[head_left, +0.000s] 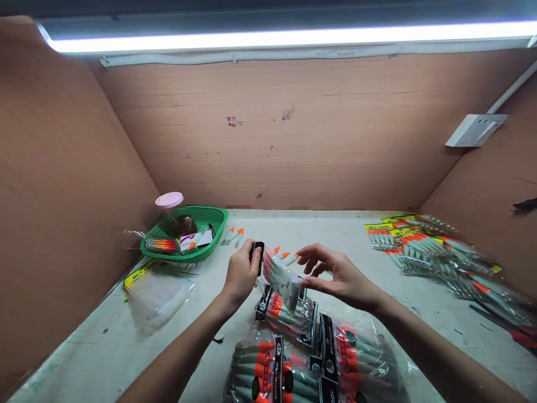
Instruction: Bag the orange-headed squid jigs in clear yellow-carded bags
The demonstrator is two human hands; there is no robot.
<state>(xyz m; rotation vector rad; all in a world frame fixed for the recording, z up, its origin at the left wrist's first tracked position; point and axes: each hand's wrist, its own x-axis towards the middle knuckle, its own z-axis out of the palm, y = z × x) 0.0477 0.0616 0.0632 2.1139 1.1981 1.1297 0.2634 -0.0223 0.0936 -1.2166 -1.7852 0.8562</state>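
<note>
My left hand [242, 268] is closed on the black top strip of a small clear plastic bag [280, 275] with pink print. The bag hangs tilted down to the right, and whether anything is inside I cannot make out. My right hand [331, 274] is beside the bag's lower end, fingers apart and curved, its thumb tip close to the bag's edge. Under the bag lies a filled packet [289, 316] of orange-and-grey fishing lures. Nearer to me are larger lure packs with black strips [272, 369]. Loose orange-tipped lures [290, 257] lie behind my hands.
A green basket [218, 224] at the back left holds a jar with a pink lid [169, 200] and lures. Empty clear bags with a yellow header [159, 294] lie before it. Packed lures [423, 246] are heaped at the right, near red-handled scissors [524, 336]. Wooden walls enclose the table.
</note>
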